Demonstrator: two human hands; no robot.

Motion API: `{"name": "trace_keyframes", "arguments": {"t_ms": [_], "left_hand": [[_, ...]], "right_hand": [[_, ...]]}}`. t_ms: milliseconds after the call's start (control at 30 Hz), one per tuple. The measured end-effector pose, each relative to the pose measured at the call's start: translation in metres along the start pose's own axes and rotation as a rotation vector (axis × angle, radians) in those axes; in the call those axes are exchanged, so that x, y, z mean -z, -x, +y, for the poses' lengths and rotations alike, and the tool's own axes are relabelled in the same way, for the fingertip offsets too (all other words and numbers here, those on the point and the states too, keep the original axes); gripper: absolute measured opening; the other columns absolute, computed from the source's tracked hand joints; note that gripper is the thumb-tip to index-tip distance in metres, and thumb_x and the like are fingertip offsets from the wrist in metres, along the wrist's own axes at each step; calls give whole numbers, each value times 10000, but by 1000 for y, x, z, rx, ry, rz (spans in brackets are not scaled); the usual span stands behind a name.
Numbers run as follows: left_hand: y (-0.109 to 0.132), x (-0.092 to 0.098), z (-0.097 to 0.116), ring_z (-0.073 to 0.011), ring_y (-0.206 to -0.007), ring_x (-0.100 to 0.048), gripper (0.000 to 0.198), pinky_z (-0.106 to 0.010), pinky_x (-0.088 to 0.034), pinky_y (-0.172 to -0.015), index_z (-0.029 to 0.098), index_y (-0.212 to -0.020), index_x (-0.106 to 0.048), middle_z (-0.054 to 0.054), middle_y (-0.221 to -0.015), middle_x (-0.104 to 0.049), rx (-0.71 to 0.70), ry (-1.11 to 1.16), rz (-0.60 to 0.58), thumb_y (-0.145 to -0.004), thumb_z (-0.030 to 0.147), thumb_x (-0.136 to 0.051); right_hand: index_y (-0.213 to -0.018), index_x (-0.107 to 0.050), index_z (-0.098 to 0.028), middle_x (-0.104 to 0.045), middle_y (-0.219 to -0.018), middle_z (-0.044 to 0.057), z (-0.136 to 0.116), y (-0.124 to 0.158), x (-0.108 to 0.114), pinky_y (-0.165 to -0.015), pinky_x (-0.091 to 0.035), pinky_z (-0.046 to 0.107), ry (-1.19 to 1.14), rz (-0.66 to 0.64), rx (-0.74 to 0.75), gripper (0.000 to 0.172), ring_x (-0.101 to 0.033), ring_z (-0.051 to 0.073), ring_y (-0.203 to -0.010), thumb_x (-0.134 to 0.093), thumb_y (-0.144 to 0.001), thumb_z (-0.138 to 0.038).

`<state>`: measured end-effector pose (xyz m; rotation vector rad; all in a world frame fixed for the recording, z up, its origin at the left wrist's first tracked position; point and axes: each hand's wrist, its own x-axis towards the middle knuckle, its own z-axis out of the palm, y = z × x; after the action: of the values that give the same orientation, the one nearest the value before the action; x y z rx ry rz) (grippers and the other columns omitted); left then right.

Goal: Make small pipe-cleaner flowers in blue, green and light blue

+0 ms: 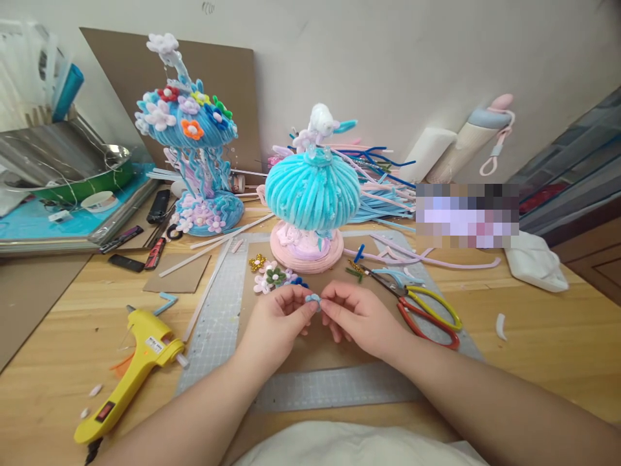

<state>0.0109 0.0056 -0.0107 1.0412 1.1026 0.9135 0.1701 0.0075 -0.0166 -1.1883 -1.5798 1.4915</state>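
Observation:
Between my two hands, above the brown cardboard [310, 356], is a small light-blue fuzzy piece [313, 299]. My left hand [279, 318] pinches it from the left, and the fingertips of my right hand [358, 318] close on its right side. Just behind my left hand lie several small fuzzy flowers [275, 277], white, green, lilac and gold. A turquoise fuzzy lamp-like piece [313, 191] with a round pink base stands beyond both hands. Scissors [429, 310] with yellow and red handles lie right of my right hand.
At the left lies a yellow glue gun [145, 349]. A taller blue flowered piece [189, 129] stands at the back left. Loose fuzzy stems [383, 200] are heaped behind the turquoise piece. A bottle [470, 142] leans at the back right beside a white box [536, 262].

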Motion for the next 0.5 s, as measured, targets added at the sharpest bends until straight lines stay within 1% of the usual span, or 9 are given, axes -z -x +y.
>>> {"name": "trace_keyframes", "arguments": {"t_ms": [67, 100, 167, 200, 267, 333, 400, 467, 500], "left_hand": [[0, 2, 1, -93, -524, -470, 190, -206, -408, -472, 157, -801, -601, 28, -633, -542, 10, -90, 8, -710, 316, -652], [1, 3, 1, -103, -543, -479, 165, -214, -404, -485, 162, -788, -609, 21, -652, -551, -8, -170, 12, -717, 309, -639], [1, 5, 3, -128, -598, -507, 101, -234, -399, -537, 173, -735, -626, 5, -677, -576, -88, -380, 9, -730, 273, -614], [2, 6, 4, -139, -623, -519, 82, -242, -393, -564, 177, -703, -632, -1, -684, -589, -134, -488, 4, -731, 249, -605], [2, 9, 5, -152, -631, -528, 85, -251, -378, -585, 184, -650, -641, -7, -669, -607, -188, -654, -20, -720, 213, -602], [3, 10, 5, -157, -585, -521, 82, -249, -361, -554, 194, -631, -655, -3, -621, -611, -172, -738, -41, -701, 201, -612], [3, 12, 4, -165, -569, -528, 92, -250, -355, -534, 207, -627, -674, -6, -614, -628, -156, -772, -62, -695, 203, -613], [3, 12, 3, -183, -614, -562, 127, -260, -377, -561, 219, -657, -694, -20, -670, -664, -168, -769, -82, -720, 206, -585], [3, 12, 3, -192, -652, -580, 147, -268, -391, -590, 223, -677, -702, -27, -709, -680, -182, -767, -96, -735, 205, -568]], "right_hand": [[-708, -520, -187, -535, -612, -24, -6, 0, 9, -434, -385, 210, 198, 91, 76, 244, -504, 88, -453, -463, -875, -355], [-692, -531, -187, -540, -606, -18, -11, 0, 17, -459, -395, 223, 301, 173, 118, 253, -510, 98, -471, -460, -878, -343], [-686, -547, -193, -557, -604, -8, -23, 0, 37, -478, -398, 238, 443, 379, 188, 236, -518, 116, -493, -475, -867, -326], [-687, -557, -196, -572, -616, -1, -29, 1, 49, -495, -406, 245, 479, 492, 212, 228, -529, 125, -512, -480, -862, -321], [-706, -572, -199, -585, -604, 5, -40, 3, 73, -497, -415, 250, 482, 657, 220, 205, -535, 135, -511, -502, -845, -332], [-692, -572, -202, -586, -606, 5, -49, 8, 94, -470, -407, 243, 493, 803, 217, 203, -529, 130, -486, -511, -830, -337], [-672, -569, -208, -596, -610, 4, -55, 12, 112, -460, -403, 242, 556, 866, 148, 177, -542, 133, -480, -519, -810, -307], [-637, -566, -213, -601, -584, 2, -58, 15, 126, -474, -402, 249, 680, 867, 66, 176, -557, 142, -488, -520, -794, -278], [-629, -567, -215, -603, -572, 2, -58, 15, 133, -481, -400, 254, 752, 845, 23, 183, -561, 146, -491, -516, -793, -279]]}}
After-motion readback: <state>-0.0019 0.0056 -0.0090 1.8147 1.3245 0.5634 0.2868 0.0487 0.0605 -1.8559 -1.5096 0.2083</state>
